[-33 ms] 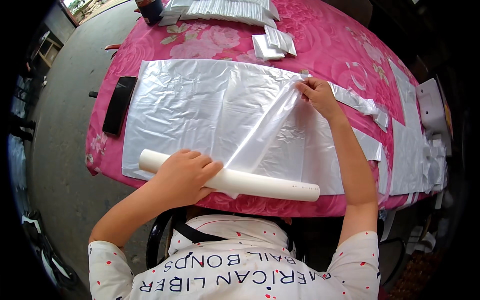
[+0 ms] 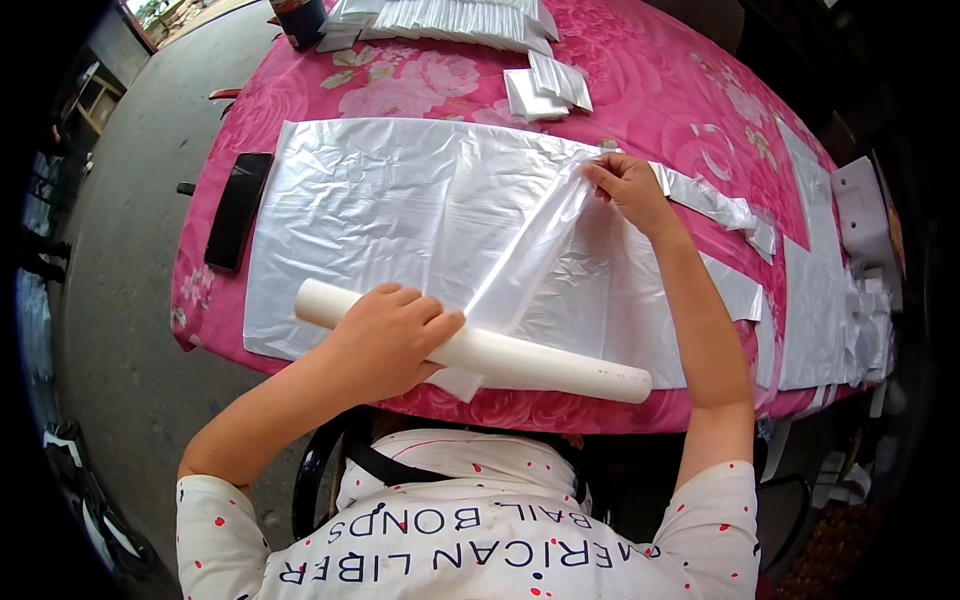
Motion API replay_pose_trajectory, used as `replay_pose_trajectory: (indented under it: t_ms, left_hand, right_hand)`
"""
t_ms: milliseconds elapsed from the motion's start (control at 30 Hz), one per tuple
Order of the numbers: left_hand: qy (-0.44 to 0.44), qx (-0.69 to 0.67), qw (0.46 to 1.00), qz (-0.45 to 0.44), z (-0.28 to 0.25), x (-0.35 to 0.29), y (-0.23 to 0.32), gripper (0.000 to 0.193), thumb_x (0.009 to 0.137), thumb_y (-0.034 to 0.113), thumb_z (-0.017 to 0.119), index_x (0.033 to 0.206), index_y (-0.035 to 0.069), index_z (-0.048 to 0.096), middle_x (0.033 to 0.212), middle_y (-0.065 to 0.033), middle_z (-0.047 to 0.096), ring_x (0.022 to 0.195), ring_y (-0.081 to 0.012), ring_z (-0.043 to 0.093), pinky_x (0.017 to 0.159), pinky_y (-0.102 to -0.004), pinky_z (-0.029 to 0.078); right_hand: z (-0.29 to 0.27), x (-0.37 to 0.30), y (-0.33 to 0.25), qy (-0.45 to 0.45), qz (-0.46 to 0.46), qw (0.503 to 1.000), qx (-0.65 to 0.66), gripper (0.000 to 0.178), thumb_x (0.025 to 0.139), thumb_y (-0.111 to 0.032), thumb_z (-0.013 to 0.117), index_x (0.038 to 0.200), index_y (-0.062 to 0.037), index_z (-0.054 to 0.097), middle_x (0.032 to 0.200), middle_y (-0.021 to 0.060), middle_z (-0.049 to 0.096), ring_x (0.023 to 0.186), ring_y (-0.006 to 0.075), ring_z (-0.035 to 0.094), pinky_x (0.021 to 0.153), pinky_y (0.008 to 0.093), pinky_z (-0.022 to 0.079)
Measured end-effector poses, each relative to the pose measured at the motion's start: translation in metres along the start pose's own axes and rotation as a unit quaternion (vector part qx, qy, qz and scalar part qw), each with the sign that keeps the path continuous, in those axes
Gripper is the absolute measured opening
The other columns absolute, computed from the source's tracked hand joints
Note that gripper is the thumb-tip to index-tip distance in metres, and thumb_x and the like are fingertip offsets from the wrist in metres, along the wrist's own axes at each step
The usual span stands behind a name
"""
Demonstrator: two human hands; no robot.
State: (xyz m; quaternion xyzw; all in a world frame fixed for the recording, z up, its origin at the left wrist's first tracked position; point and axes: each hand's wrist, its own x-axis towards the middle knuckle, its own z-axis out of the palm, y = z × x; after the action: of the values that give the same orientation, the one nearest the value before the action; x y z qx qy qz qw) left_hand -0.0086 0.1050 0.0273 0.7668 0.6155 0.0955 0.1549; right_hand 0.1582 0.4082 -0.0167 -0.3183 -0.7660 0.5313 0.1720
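Observation:
My left hand [image 2: 390,338] is wrapped over a long white tube [image 2: 540,363] near the table's front edge. The tube slants, its right end nearer to me. In a pinch, my right hand [image 2: 625,188] holds a gathered edge of thin plastic film [image 2: 530,255], which stretches down to the tube beside my left hand. A little film pokes out below the tube. Beneath both hands lies a wide, wrinkled, silvery-white plastic sheet [image 2: 350,220], partly hidden by the tube and my arms.
A black phone [image 2: 240,212] lies left of the sheet on the pink flowered tablecloth [image 2: 420,85]. Folded plastic packets [image 2: 547,88] and a larger stack [image 2: 450,25] sit at the back, with a dark jar [image 2: 300,22]. More plastic pieces [image 2: 815,320] and a white box [image 2: 862,210] are at right.
My left hand and the tube have shifted slightly to the right, the tube's left end a little farther from me. My right hand has moved slightly left, still pinching the film.

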Motion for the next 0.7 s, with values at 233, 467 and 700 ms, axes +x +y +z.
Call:
replay_pose_trajectory:
  t_ms: [233,467,700]
  left_hand:
    - [0.109,-0.015,0.965,0.238,0.055,0.019,0.009,0.061,0.075,0.034,0.064,0.121,-0.002,0.045,0.128,-0.0185,0.044,0.118,-0.0288,0.045,0.101,-0.0409,0.033]
    - [-0.017,0.027,0.989,0.144,0.075,-0.001,0.023,0.082,0.081,0.056,0.047,0.134,-0.005,0.032,0.143,-0.0199,0.026,0.134,-0.0306,0.023,0.109,-0.0415,0.016]
    - [-0.012,0.060,0.993,0.100,0.089,-0.008,0.042,0.081,0.079,0.053,0.049,0.135,-0.003,0.032,0.144,-0.0182,0.025,0.135,-0.0285,0.022,0.109,-0.0418,0.017]
  right_hand:
    - [0.010,0.021,-0.010,-0.070,0.028,0.994,-0.082,0.021,0.083,-0.022,0.065,0.082,-0.0006,0.064,0.065,-0.0021,0.056,0.058,0.0053,0.049,0.054,0.0216,0.041]
    - [0.014,0.019,-0.017,-0.001,0.047,0.998,-0.034,0.047,0.080,-0.036,0.067,0.108,0.0006,0.059,0.089,0.0087,0.061,0.073,0.0129,0.056,0.067,0.0262,0.047]
    - [0.060,-0.087,-0.051,-0.017,-0.189,0.953,-0.236,0.055,0.080,-0.036,0.064,0.122,-0.0029,0.051,0.117,0.0197,0.051,0.108,0.0319,0.049,0.094,0.0382,0.038]
